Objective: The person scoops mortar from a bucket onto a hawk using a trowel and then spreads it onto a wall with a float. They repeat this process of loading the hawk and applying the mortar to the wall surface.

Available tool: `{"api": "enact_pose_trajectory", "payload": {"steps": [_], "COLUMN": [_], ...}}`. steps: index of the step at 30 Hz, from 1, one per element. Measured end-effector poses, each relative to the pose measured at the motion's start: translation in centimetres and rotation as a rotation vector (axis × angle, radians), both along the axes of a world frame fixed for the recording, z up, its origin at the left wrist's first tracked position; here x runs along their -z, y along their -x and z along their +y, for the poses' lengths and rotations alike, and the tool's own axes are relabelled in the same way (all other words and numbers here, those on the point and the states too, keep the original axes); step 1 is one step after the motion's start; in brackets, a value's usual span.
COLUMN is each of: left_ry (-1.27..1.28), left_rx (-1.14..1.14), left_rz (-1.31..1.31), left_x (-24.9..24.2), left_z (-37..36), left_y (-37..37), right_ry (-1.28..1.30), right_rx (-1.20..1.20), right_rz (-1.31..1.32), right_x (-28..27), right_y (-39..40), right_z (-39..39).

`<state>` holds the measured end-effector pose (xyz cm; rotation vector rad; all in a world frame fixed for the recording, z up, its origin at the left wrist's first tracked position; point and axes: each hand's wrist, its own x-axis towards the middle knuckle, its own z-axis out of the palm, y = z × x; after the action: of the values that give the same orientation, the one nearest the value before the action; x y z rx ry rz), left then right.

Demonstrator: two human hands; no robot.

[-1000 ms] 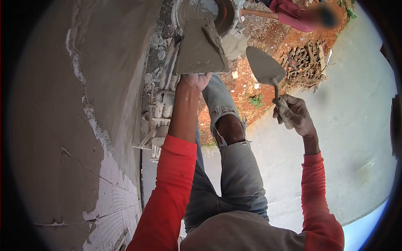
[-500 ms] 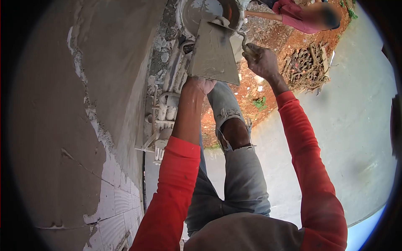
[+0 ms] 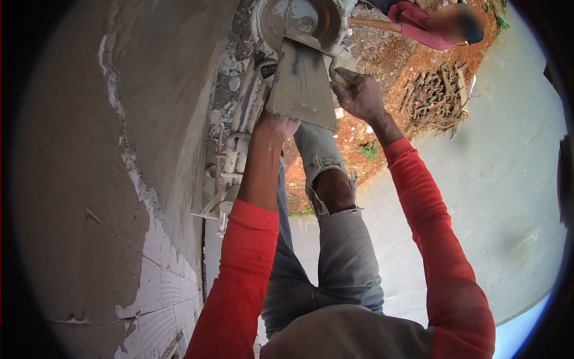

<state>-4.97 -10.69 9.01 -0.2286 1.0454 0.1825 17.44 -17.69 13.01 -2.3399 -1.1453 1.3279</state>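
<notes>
My left hand [image 3: 283, 125] holds a flat, mortar-smeared plasterer's hawk [image 3: 304, 90] from beneath, its grip hidden under the plate. Dark streaks and a thin grey film mark the plate's face. In my right hand [image 3: 362, 96] is a trowel [image 3: 343, 76], the fingers closed around its handle. Its thin blade appears nearly edge-on along the hawk's far edge. Just beyond, a round bucket [image 3: 256, 25] contains wet grey mortar [image 3: 294, 15].
At left rises a wall, partly coated with grey plaster [image 3: 66, 179], its bare blocks [image 3: 161, 287] showing lower down. A person [image 3: 421, 24] in a dark red shirt is beyond the bucket. Sticks [image 3: 439, 99] lie piled on reddish soil, beside a pale grey surface [image 3: 490, 179].
My right hand and the trowel have moved left and slightly down, closer to the hawk. The mortar lump seen at the hawk's far edge no longer shows there. The hawk has shifted slightly.
</notes>
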Motion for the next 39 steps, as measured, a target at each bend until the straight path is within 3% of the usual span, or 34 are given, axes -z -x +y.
{"api": "enact_pose_trajectory", "payload": {"steps": [1, 3, 5, 6, 7, 8, 10, 12, 13, 16, 17, 18, 20, 23, 27, 28, 32, 33, 35, 37, 39], "left_ry": [-0.044, -0.116, -0.033, 0.017, 0.064, 0.033, -0.025, -0.059, -0.074, -0.050, -0.098, -0.131, -0.325, -0.719, -0.473, -0.508, -1.519, -1.480, -1.431, -1.610, -1.798], "left_rx": [0.055, 0.168, 0.022, -0.054, -0.127, -0.096, -0.027, -0.022, -0.014, 0.032, -0.065, -0.153, -0.129, 0.250, -0.137, -0.108, 1.758, 1.057, 0.504, 0.765, 1.033], "left_rz": [0.024, 0.083, 0.091, 0.089, 0.078, 0.086, 0.119, 0.163, 0.186, 0.160, 0.088, 0.022, 0.009, 0.187, 0.289, 0.339, 0.912, 0.662, 0.478, 0.608, 0.746], "left_x": [-0.4, -0.9, -0.4, -0.3, -0.3, -0.4, -1.2, -2.2, -2.8, -6.3, -6.6, -6.7, -4.1, 2.2, 3.2, 4.3, 19.9, 27.0, 32.6, 29.8, 25.3], "left_z": [-0.6, -1.7, -1.5, -1.8, -1.8, -1.2, -0.1, 0.6, 0.8, 2.4, 2.1, 0.9, 0.8, 1.9, 9.0, 10.2, 13.6, 14.1, 13.5, 13.4, 14.7], "left_y": [-0.2, 0.7, 1.2, 1.1, 0.7, 0.2, -0.1, -0.7, -0.8, -0.1, 1.0, 3.0, 6.1, 11.5, 5.7, 4.6, 6.1, 6.4, 6.5, 5.1, 2.9], "right_ry": [0.038, 0.057, 0.066, -0.068, -0.204, -0.191, -0.179, -0.119, -0.074, -0.169, 0.104, 0.104, 0.173, 0.282, 0.210, 0.258, 0.180, 0.130, 0.059, 0.042, 0.019], "right_rx": [-0.033, 0.022, 0.060, 0.131, 0.280, 0.281, 0.083, 0.023, 0.035, 0.146, 0.037, 0.031, 0.018, -0.145, -0.333, -0.367, -0.522, -0.614, -0.658, -0.556, -0.450], "right_rz": [-0.100, -0.107, -0.093, -0.042, 0.127, 0.139, 0.190, 0.184, 0.177, 0.076, -0.014, -0.089, -0.088, -0.127, -0.282, -0.311, -0.367, -0.414, -0.454, -0.425, -0.155], "right_x": [3.5, 4.0, 2.2, 2.0, -1.2, -5.0, -12.1, -14.3, -14.1, -5.1, -4.4, -1.7, 1.0, -0.1, 2.8, 3.5, 2.6, 4.7, 7.8, 9.3, 9.2], "right_y": [-0.3, 0.4, 0.4, 0.7, 1.6, 2.0, 2.3, 2.6, 3.0, 3.0, 1.8, 1.1, 0.2, -0.3, -2.3, -2.8, -2.6, -3.4, -4.0, -3.0, -1.8], "right_z": [0.2, 1.3, 1.5, -0.8, -1.5, -2.1, -2.5, -2.5, -2.9, -1.9, 1.6, 2.5, 4.6, 7.5, 9.1, 9.8, 12.6, 12.4, 12.5, 12.3, 10.4]}}
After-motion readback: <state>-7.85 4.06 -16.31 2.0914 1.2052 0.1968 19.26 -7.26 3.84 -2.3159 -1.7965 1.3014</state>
